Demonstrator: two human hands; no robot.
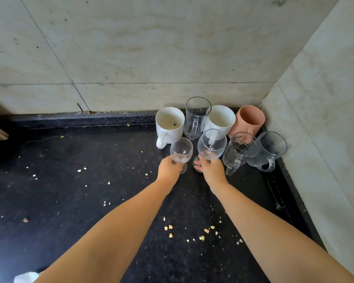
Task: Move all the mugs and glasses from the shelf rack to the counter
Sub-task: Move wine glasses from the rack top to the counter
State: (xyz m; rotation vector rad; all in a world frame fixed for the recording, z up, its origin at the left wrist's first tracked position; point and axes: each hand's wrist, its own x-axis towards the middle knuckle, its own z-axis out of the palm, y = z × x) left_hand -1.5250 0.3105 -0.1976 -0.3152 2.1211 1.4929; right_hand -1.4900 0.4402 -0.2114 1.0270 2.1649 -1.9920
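Gripping stemmed glasses, the left hand hid one glass stem; the right hand covered the other glass stem on the bench.

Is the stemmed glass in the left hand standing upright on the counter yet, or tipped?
Upright. The left stemmed glass has its bowl straight above its foot on the counter, while the left hand grips its stem.

Both arms out, hands side by side, each gripping.
Left hand fingers curled in a pinch grip, wrist straight. Right hand just beside it, fingers wrapped, thumb on the near side. Forearms bare, converging forward.
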